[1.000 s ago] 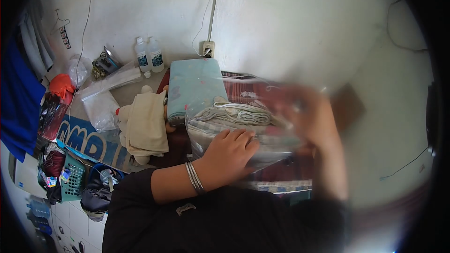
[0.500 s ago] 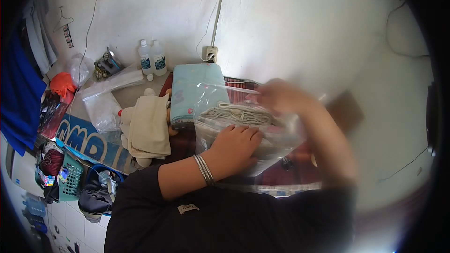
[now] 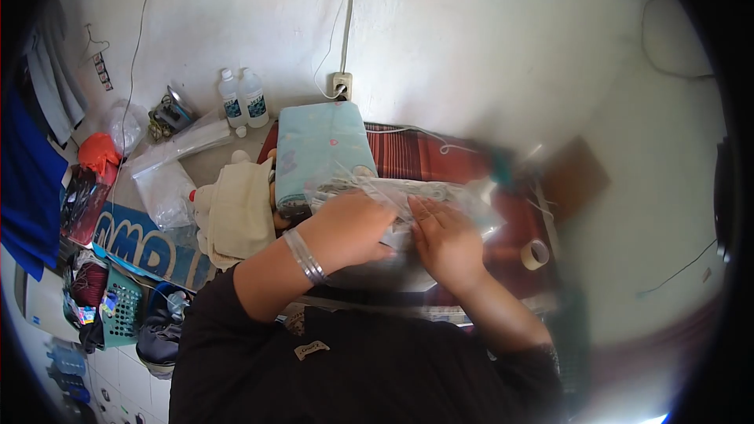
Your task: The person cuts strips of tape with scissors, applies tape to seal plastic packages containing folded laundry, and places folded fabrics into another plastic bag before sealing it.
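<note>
A clear plastic bag (image 3: 487,220) holding a pale coiled cord (image 3: 432,187) lies in front of me on the red checked cloth. My left hand (image 3: 357,228), with metal bangles at the wrist, is closed on the bag's plastic near its middle; some fingertips are hidden. Right beside it, my right hand (image 3: 449,245) rests on the bag with its fingers stretched out over the plastic. Behind the bag sits a folded light-blue cloth bundle (image 3: 323,137). A plush toy (image 3: 202,202) under a folded cream cloth (image 3: 242,208) lies to the left.
A tape roll (image 3: 535,254) sits to the right on the red cloth (image 3: 408,155). Two bottles (image 3: 243,100) stand by the wall near a power socket (image 3: 342,85). Plastic sleeves (image 3: 184,145) lie at the left, above a green basket (image 3: 123,310).
My right hand has come down from the bag's far right side onto the bag beside my left hand. The plastic now lies lower, folded over the cord. The tape roll has come into view.
</note>
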The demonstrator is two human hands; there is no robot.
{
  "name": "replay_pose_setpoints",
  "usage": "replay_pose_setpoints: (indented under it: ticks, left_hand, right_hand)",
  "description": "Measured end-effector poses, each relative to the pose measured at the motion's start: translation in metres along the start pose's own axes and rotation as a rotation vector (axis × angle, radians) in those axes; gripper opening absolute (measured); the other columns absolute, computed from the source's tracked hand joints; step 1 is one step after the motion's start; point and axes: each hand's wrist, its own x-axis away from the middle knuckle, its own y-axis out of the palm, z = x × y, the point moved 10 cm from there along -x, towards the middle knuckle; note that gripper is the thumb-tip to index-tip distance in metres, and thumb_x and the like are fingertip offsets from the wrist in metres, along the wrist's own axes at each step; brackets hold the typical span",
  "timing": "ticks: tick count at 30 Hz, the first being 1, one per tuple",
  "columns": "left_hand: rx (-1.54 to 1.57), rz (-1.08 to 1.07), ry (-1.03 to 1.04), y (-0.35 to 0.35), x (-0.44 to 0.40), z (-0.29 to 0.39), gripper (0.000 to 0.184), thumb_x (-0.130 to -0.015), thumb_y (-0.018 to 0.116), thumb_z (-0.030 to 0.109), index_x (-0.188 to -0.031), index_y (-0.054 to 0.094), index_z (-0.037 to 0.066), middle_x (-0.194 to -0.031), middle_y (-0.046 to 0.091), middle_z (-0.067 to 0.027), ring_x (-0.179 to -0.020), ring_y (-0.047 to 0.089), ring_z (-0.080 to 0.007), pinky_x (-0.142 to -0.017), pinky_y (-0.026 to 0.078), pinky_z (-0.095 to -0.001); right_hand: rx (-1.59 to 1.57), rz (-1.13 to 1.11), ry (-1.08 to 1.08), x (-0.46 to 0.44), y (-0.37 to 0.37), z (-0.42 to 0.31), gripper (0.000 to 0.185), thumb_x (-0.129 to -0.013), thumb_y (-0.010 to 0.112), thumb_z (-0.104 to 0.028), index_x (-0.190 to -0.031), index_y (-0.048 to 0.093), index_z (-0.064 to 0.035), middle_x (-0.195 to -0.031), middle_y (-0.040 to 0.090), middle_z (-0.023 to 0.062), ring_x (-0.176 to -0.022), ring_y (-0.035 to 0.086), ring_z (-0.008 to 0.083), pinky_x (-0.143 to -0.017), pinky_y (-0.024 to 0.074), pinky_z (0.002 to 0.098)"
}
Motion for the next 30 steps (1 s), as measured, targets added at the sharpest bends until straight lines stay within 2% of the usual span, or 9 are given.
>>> replay_pose_setpoints:
  ticks: [2,9,12,15,22,24,26,28,30]
  left_hand:
    - [-0.121,0.272,-0.060,-0.028,0.022,-0.002,0.045,-0.073,0.073,0.038,-0.098,0.061,0.002,-0.094,0.064,-0.0157,-0.093,0.061,-0.0327,-0.081,0.049,-0.0410]
    - [-0.079,0.233,-0.177,-0.021,0.031,-0.025,0.053,-0.073,0.071,0.044,-0.101,0.062,0.000,-0.096,0.063,-0.0169,-0.095,0.059,-0.0340,-0.087,0.047,-0.0415]
    - [-0.127,0.250,-0.198,-0.025,0.030,-0.029,0.052,-0.074,0.068,0.050,-0.090,0.065,0.000,-0.089,0.066,-0.0164,-0.091,0.063,-0.0310,-0.085,0.048,-0.0395]
    - [-0.066,0.164,-0.225,-0.020,0.033,-0.040,0.055,-0.076,0.068,0.045,-0.107,0.063,-0.001,-0.103,0.064,-0.0195,-0.099,0.060,-0.0343,-0.086,0.048,-0.0395]
    - [-0.021,0.842,0.241,-0.071,0.096,-0.033,0.037,-0.064,0.080,0.010,-0.097,0.065,0.004,-0.093,0.067,-0.0107,-0.080,0.063,-0.0305,-0.077,0.051,-0.0399]
    - [-0.123,1.141,-0.133,-0.094,0.114,-0.053,0.031,-0.066,0.077,0.007,-0.095,0.065,0.003,-0.095,0.066,-0.0102,-0.079,0.064,-0.0289,-0.071,0.052,-0.0352]
    - [0.022,1.167,-0.185,-0.090,0.112,-0.072,0.025,-0.070,0.073,0.004,-0.094,0.066,0.002,-0.097,0.066,-0.0108,-0.079,0.064,-0.0248,-0.065,0.052,-0.0309]
    - [0.539,0.756,-0.359,-0.049,0.091,-0.118,0.024,-0.074,0.070,0.004,-0.097,0.068,0.003,-0.093,0.066,-0.0121,-0.077,0.065,-0.0233,-0.064,0.052,-0.0306]
    - [0.523,0.770,-0.372,-0.046,0.095,-0.126,0.021,-0.075,0.068,0.003,-0.096,0.069,0.004,-0.090,0.067,-0.0125,-0.075,0.065,-0.0222,-0.062,0.052,-0.0297]
  right_hand:
    - [-0.013,-0.014,0.013,0.000,0.000,0.002,0.035,-0.081,0.063,-0.010,-0.116,0.063,-0.0061,-0.110,0.066,0.0131,-0.101,0.064,0.0275,-0.087,0.0504,0.0395]
    - [-0.009,-0.022,-0.172,0.003,-0.002,-0.014,0.035,-0.076,0.065,-0.014,-0.111,0.064,-0.0086,-0.111,0.066,0.0103,-0.100,0.064,0.0284,-0.085,0.0510,0.0409]
    - [0.017,-0.054,-0.227,0.004,0.001,-0.017,0.037,-0.076,0.066,-0.015,-0.112,0.064,-0.0105,-0.113,0.065,0.0087,-0.102,0.063,0.0272,-0.086,0.0505,0.0421]
    - [0.032,-0.091,-0.243,0.007,0.002,-0.019,0.040,-0.076,0.067,-0.018,-0.115,0.063,-0.0129,-0.116,0.063,0.0074,-0.104,0.063,0.0259,-0.087,0.0500,0.0411]
    - [0.080,-0.066,-0.243,0.016,0.002,-0.018,0.043,-0.078,0.066,-0.023,-0.120,0.062,-0.0165,-0.120,0.062,0.0056,-0.106,0.062,0.0239,-0.088,0.0492,0.0376]
    - [0.099,-0.063,-0.246,0.016,0.004,-0.017,0.043,-0.078,0.065,-0.022,-0.120,0.062,-0.0165,-0.120,0.062,0.0058,-0.106,0.062,0.0238,-0.088,0.0492,0.0378]
    - [0.119,-0.062,-0.257,0.016,0.005,-0.017,0.043,-0.078,0.065,-0.021,-0.120,0.062,-0.0166,-0.120,0.062,0.0060,-0.106,0.061,0.0237,-0.088,0.0491,0.0379]
    - [0.110,-0.055,-0.242,0.014,0.005,-0.016,0.041,-0.078,0.064,-0.020,-0.119,0.062,-0.0165,-0.119,0.062,0.0062,-0.106,0.061,0.0237,-0.088,0.0491,0.0385]
    - [0.102,-0.057,-0.241,0.013,0.004,-0.016,0.041,-0.078,0.064,-0.021,-0.119,0.063,-0.0164,-0.119,0.062,0.0064,-0.106,0.061,0.0240,-0.088,0.0490,0.0389]
